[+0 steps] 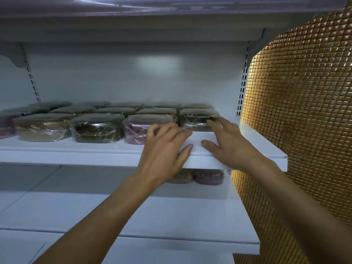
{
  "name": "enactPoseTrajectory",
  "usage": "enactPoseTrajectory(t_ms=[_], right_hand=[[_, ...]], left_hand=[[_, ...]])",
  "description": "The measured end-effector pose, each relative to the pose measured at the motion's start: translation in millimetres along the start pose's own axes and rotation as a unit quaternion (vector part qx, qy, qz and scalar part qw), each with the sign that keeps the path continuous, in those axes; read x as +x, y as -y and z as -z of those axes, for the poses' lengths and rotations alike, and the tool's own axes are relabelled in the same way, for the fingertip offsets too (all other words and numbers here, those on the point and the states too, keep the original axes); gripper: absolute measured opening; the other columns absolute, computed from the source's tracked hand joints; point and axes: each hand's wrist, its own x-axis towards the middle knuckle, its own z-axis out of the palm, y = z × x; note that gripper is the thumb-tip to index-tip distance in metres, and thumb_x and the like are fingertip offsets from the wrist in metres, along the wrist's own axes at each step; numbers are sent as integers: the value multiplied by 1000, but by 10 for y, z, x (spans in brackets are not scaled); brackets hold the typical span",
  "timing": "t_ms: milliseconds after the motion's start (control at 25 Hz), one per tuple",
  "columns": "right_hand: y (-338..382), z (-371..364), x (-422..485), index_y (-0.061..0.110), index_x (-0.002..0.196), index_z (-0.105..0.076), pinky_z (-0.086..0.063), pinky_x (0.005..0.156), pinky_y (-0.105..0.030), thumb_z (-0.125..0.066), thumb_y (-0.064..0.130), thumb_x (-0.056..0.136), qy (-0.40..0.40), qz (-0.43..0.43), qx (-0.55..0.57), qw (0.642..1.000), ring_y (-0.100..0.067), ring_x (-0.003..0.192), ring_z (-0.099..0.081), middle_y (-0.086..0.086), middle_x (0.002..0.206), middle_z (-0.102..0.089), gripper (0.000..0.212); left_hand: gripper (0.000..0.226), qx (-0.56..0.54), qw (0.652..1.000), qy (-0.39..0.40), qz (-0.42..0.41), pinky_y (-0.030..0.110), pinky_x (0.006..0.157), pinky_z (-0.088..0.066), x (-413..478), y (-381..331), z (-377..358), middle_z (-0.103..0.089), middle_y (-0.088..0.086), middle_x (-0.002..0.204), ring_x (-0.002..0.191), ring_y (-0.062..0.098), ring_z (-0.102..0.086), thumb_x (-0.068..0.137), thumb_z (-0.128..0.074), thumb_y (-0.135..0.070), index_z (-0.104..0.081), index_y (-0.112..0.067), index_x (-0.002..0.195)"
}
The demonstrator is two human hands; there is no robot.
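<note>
Nearest is the bare white lower shelf (171, 216), with both forearms reaching over it. Two packs (208, 177) lie at the back of it, half hidden under the shelf (76, 155) above.

The left hand (163, 147) hangs over the front edge of that shelf. Its fingers are loosely bent and its fingertips are at the right end of the pink pack (137, 128), not closed round it. The right hand (226, 143) is spread flat, thumb on the shelf and fingertips against the right front corner of the green pack (196, 119). It grips nothing.

Both packs sit in the front row. The green one is at the row's right end, set back from the edge, and the pink one is just beside it on the left.

They look light: small, stiff, rounded boxes under clear film. The film is crinkled and glossy, so it is likely slippery and may tear if pinched. The safer hold is probably across the short sides, thumb in front and fingers behind, or a flat push to slide the pack on the smooth painted metal.

To the left in the same row are a dark pack (97, 128) and a tan pack (42, 126). Two more rows (118, 109) stand close behind them. Beyond is the white back panel (133, 82) with slotted uprights, and a top shelf (133, 25) hangs overhead. A wall of small gold tiles (295, 111) closes off the right side, so there is little elbow room there.
</note>
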Motion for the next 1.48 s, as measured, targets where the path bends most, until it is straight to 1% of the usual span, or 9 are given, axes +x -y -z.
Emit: enactPoseTrajectory(t_ms=[160, 280, 480, 680, 800, 880, 1040, 1200, 1480], right_hand=[[133, -49, -570, 28, 152, -31, -21, 117, -28, -51, 40, 98, -30, 83, 45, 995, -8, 145, -18, 10, 158, -25, 59], [198, -249, -879, 25, 146, -43, -28, 118, -34, -50, 38, 98, -63, 130, 32, 989, -8, 145, -23, 7, 155, -34, 50], [215, -636, -1190, 13, 141, -50, -27, 117, -29, -52, 22, 98, -74, 186, 45, 979, -16, 145, -29, 0, 152, -39, 45], [-36, -1380, -1310, 25, 151, -34, -33, 115, -36, -52, 35, 99, 61, 89, 30, 994, -10, 145, -25, 8, 158, -31, 56], [-215, -1858, -1268, 25, 154, -26, -25, 119, -33, -48, 42, 100, 142, 18, 44, 989, -11, 147, -19, 7, 161, -24, 60], [-281, -2140, -1197, 24, 154, -26, -20, 118, -28, -47, 44, 100, 172, -18, 70, 982, -13, 147, -17, 4, 161, -22, 62], [-326, -2571, -956, 20, 152, -30, -17, 119, -28, -52, 43, 98, 175, -67, 130, 974, -17, 147, -20, 0, 160, -25, 63], [-418, -2752, -638, 22, 154, -24, -29, 118, -36, -63, 40, 92, 134, -120, 193, 965, -18, 142, -32, 0, 158, -27, 75], [-519, -3077, -141, 24, 157, -6, -22, 118, -41, -66, 48, 88, 74, -105, 123, 984, -26, 148, -11, -3, 163, -6, 94]], left_hand=[[36, -56, 997, -40, 30, 38, 94, -35, -553, -84, 176, -61, -2, 127, 124, 21, -50, 93, -61, -32, -65, -18, 126], [36, -71, 996, -41, 28, 38, 89, -40, -941, -128, 131, -63, 2, 120, 117, 24, -53, 91, -64, -26, -66, -14, 124], [47, -82, 990, 81, 77, 37, 100, -36, -1332, -56, -184, -55, 1, 135, 127, 24, -49, 95, -55, -37, -55, -16, 137], [66, -64, 952, 258, 151, 43, 115, -26, -1747, 81, -674, -33, 2, 158, 146, 22, -27, 97, -38, -57, -34, -21, 152], [69, -96, 915, 331, 210, 43, 120, -16, -1976, 81, -969, -14, 0, 165, 152, 21, -10, 99, -36, -60, -19, -25, 157], [69, -119, 895, 358, 239, 42, 120, -17, -2058, 72, -1134, -8, 0, 166, 152, 21, -6, 99, -36, -58, -15, -26, 157], [68, -155, 890, 338, 263, 41, 119, -24, -2103, 177, -1446, -9, 6, 166, 151, 25, -10, 100, -41, -51, -18, -22, 157], [74, -143, 907, 295, 266, 42, 117, -26, -2069, 292, -1756, -7, 14, 164, 150, 30, -13, 98, -50, -47, -19, -16, 157], [86, -147, 907, 262, 294, 45, 116, -35, -1787, 591, -2307, 0, 6, 166, 151, 30, -10, 95, -58, -47, -6, -24, 159]])
